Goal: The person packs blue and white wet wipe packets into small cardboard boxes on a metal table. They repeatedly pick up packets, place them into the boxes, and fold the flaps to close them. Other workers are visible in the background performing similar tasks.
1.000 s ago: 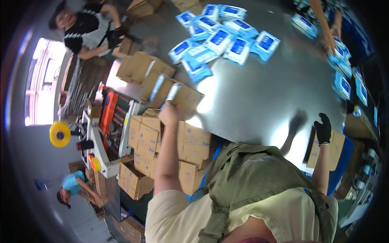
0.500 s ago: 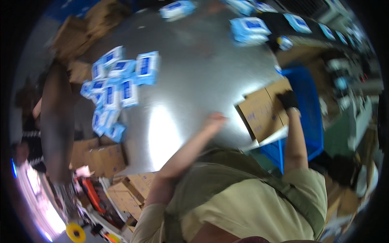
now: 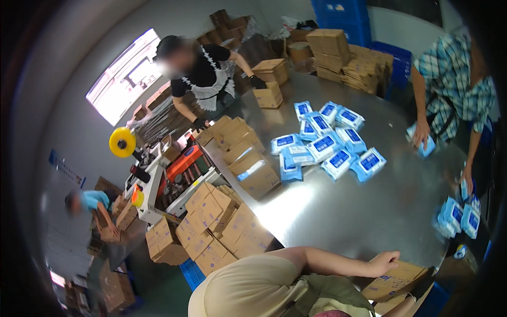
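Observation:
At the lower right, close to my body, a flattened brown cardboard carton (image 3: 393,280) lies at the table's near edge. My right hand (image 3: 424,287), in a black glove, grips its right side; its fingertips are partly hidden at the dim rim. Over the carton's upper left part is my bare left hand (image 3: 384,263), its fingers curled into a loose fist with nothing visible in it. Blue-and-white wipe packs (image 3: 323,145) lie in a loose pile farther off on the metal table (image 3: 348,211).
Across the table a co-worker handles a small carton (image 3: 268,96). At right another person holds a wipe pack (image 3: 421,141), near more packs (image 3: 451,216). Open cartons (image 3: 253,171) line the left table edge, beside stacked cartons (image 3: 211,227) and a taping machine (image 3: 182,164).
The view has swung left and up, bringing the co-workers and taping machine into sight. My left hand has come from the bare tabletop to the carton; my right hand stays on the carton.

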Action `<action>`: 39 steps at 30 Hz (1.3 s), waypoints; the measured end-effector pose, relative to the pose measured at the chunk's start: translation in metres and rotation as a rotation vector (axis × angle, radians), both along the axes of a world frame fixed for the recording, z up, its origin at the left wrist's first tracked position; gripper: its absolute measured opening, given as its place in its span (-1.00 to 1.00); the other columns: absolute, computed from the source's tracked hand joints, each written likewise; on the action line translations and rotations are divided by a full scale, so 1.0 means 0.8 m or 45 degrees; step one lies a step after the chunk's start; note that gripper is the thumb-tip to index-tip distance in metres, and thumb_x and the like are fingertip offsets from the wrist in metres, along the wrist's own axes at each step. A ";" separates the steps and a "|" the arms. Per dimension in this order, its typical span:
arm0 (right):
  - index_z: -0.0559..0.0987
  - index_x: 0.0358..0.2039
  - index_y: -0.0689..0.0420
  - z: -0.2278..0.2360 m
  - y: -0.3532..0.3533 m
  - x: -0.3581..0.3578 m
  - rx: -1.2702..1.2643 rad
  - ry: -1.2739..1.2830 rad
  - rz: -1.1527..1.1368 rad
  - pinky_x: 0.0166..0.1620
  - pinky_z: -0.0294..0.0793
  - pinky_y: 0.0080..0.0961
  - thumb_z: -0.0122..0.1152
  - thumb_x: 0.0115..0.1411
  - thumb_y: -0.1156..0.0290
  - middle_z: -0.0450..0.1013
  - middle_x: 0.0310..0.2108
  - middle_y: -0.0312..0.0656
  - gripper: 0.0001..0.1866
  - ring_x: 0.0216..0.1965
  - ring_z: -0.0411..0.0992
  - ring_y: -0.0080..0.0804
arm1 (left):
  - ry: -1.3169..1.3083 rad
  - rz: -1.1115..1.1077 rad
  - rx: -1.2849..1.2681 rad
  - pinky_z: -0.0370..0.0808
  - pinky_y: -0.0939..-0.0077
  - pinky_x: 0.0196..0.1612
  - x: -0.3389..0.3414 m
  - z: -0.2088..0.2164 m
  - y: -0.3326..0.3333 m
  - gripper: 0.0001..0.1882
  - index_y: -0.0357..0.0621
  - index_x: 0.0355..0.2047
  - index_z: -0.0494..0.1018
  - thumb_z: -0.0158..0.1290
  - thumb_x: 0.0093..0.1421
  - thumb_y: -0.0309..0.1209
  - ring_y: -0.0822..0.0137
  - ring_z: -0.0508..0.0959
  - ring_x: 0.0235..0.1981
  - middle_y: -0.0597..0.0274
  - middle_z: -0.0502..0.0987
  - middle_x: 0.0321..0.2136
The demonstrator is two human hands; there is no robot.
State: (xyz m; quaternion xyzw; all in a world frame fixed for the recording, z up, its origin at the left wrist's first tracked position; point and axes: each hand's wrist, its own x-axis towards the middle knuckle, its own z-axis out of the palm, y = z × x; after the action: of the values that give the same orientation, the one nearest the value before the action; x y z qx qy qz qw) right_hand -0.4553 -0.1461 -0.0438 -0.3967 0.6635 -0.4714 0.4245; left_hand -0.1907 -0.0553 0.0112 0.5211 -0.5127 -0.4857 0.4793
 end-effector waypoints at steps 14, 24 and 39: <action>0.30 0.07 0.19 0.028 0.140 0.415 -0.698 -0.067 1.238 0.06 0.26 -0.43 0.37 -0.20 0.43 0.31 -0.04 -0.15 -0.25 0.00 0.29 -0.30 | -0.001 0.770 -0.258 0.18 0.35 0.15 0.281 -0.026 0.182 -0.46 -0.16 0.08 0.27 0.06 0.12 -0.22 0.21 0.27 0.11 0.07 0.30 0.06; 0.37 -0.03 0.25 0.057 0.130 0.430 -0.835 0.298 1.011 -0.05 0.33 -0.32 0.32 -0.17 0.47 0.35 -0.11 -0.05 -0.39 -0.12 0.35 -0.16 | -0.738 0.521 -0.019 0.21 0.17 0.04 0.328 -0.014 0.208 -0.77 -0.09 -0.42 0.52 0.08 0.07 -0.21 0.09 0.29 0.00 0.20 0.40 -0.14; 0.21 0.17 0.12 0.058 0.093 0.319 -0.360 0.034 0.973 0.13 0.23 -0.27 0.36 -0.12 0.39 0.24 0.11 0.03 -0.19 0.14 0.21 -0.13 | 0.569 0.086 0.535 0.30 0.14 0.07 0.342 -0.033 0.140 -0.43 -0.24 0.01 0.28 0.05 0.13 -0.09 0.13 0.39 0.00 0.12 0.42 -0.03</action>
State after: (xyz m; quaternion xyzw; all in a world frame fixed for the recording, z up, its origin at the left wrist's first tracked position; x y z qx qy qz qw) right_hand -0.2000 -0.0716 0.0023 -0.6754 0.4023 -0.3611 0.5015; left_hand 0.0831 0.0570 -0.0151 0.5057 -0.2654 -0.6675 0.4778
